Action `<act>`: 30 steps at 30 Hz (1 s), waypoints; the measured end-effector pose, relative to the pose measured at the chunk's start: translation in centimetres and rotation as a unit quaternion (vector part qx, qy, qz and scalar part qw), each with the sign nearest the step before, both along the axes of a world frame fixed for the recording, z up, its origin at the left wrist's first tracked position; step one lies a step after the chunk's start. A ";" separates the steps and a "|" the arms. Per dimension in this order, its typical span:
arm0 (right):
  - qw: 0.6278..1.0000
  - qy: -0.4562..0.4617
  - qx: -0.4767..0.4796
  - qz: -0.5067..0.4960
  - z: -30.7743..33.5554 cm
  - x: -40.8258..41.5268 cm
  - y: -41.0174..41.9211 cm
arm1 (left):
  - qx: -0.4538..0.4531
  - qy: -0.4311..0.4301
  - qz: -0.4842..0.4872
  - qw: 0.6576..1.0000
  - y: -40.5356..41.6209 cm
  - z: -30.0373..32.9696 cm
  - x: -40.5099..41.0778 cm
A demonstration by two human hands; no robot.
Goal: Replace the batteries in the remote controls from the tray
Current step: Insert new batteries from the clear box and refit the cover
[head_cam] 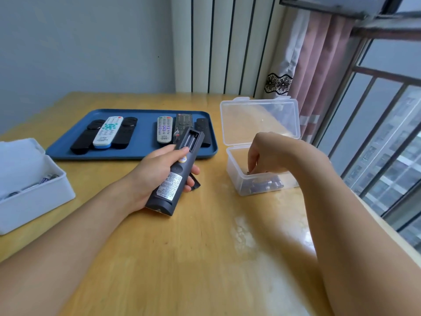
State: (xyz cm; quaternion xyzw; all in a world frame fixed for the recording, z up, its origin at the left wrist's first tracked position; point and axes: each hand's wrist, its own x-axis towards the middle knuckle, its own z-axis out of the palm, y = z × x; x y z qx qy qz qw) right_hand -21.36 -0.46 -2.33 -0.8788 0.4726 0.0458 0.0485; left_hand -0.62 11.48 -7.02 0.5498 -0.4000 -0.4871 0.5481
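Note:
My left hand (pixel 157 172) grips a dark grey remote (pixel 175 176) held back side up above the table, its battery compartment (pixel 190 140) uncovered at the far end. A dark cover piece (pixel 194 182) pokes out under my fingers. My right hand (pixel 266 153) reaches down into a clear plastic box (pixel 234 172), fingertips pinching a battery (pixel 249 172); several batteries (pixel 266 185) lie on the box bottom. The blue tray (pixel 141 151) at the back holds several remotes, black, white and grey.
A white open box (pixel 45 197) with wrapped batteries sits at the left table edge. The clear box's lid (pixel 259 119) stands raised behind it. A window with bars and a curtain runs along the right side of the wooden table (pixel 205 258).

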 end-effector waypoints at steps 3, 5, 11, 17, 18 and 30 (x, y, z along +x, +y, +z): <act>0.999 -0.023 0.015 0.017 0.2 -0.4 0.0 | 0.001 0.001 -0.004 1.000 0.0 0.0 0.0; 0.998 -0.045 0.039 0.028 0.6 -0.8 0.1 | 0.000 0.003 -0.005 1.000 0.0 0.0 -0.1; 0.994 -0.041 0.093 0.045 0.6 -0.4 0.6 | 0.001 0.017 -0.004 1.000 -0.1 -0.1 0.0; 0.993 -0.028 0.113 0.018 0.8 -0.3 0.4 | -0.004 0.015 -0.004 1.000 -0.1 -0.1 0.0; 0.994 -0.028 0.107 0.010 0.7 -0.4 0.5 | -0.004 0.016 -0.004 1.000 -0.1 -0.1 0.0; 0.995 -0.033 0.086 0.044 0.9 -1.6 0.0 | 0.000 0.015 -0.016 1.000 -0.1 -0.1 0.1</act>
